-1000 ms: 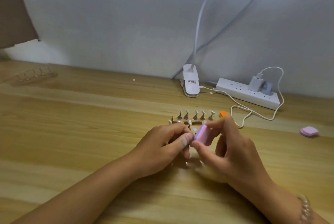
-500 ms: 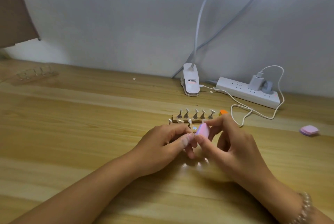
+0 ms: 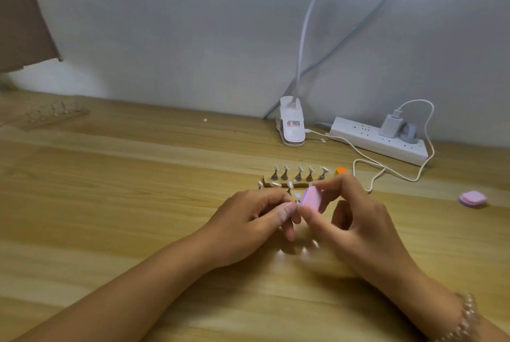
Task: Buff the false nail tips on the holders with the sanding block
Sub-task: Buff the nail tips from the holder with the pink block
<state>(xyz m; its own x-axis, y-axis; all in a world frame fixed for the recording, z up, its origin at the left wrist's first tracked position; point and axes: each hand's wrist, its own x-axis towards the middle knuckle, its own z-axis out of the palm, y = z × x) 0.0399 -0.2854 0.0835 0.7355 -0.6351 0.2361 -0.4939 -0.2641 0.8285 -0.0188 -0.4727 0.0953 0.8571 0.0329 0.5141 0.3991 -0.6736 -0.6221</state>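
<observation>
While right hand [image 3: 358,220] pinches pink sanding block [image 3: 311,198] just before holder rack [image 3: 299,184], left hand [image 3: 248,221] (fingers curled) has its hold hidden.

My left hand [image 3: 248,220] curls knuckles-up, thumb tip beside my right thumb, its grip hidden. My right hand [image 3: 358,228] pinches the sanding block [image 3: 312,199] between thumb and forefinger. Both forearms angle inward, hands meeting

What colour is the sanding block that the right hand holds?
Pink, with a lilac edge. The sanding block shows best in the head view.
</observation>
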